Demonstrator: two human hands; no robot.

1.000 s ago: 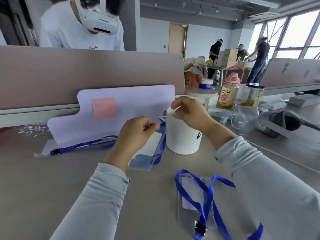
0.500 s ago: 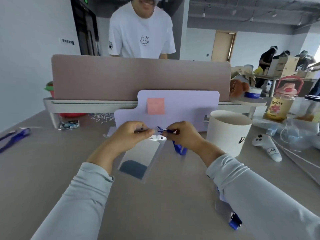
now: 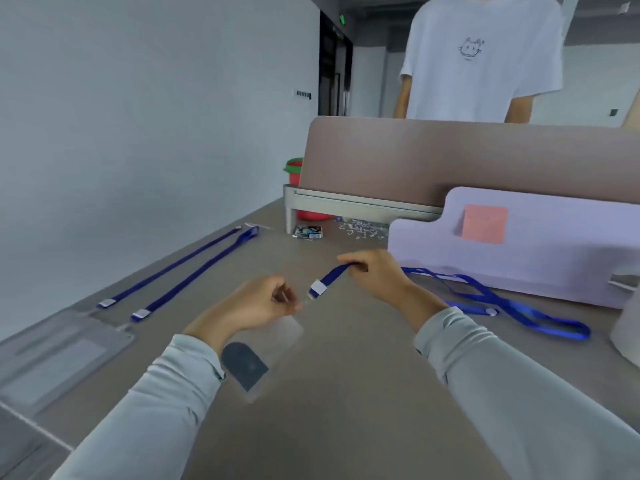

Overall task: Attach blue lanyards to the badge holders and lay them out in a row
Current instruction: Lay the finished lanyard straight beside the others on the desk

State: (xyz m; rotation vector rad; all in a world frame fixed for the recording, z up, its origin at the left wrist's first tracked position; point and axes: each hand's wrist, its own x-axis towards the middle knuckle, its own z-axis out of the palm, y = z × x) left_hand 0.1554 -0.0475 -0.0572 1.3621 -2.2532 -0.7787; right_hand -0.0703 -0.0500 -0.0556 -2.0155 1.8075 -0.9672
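Note:
My left hand (image 3: 258, 304) pinches the top of a clear badge holder (image 3: 266, 351), which hangs tilted above the table with a dark patch at its lower end. My right hand (image 3: 375, 275) grips a blue lanyard (image 3: 485, 297) near its white clip end (image 3: 318, 288); the clip sits just right of the holder's top. The rest of that lanyard trails right across the table. At the far left, two blue lanyards (image 3: 180, 271) lie stretched in parallel, running to clear holders (image 3: 62, 348) lying flat.
A lilac board (image 3: 554, 247) with a pink sticky note leans against the brown desk divider (image 3: 450, 157). A person in a white T-shirt stands behind it. A white cup's edge (image 3: 627, 327) shows at right. Small scraps and a packet (image 3: 308, 232) lie near the divider's foot.
My view has swung left, bringing the two laid-out lanyards into sight. My hands have moved apart slightly, and the lanyard's clip end now hangs out from my right hand beside the holder.

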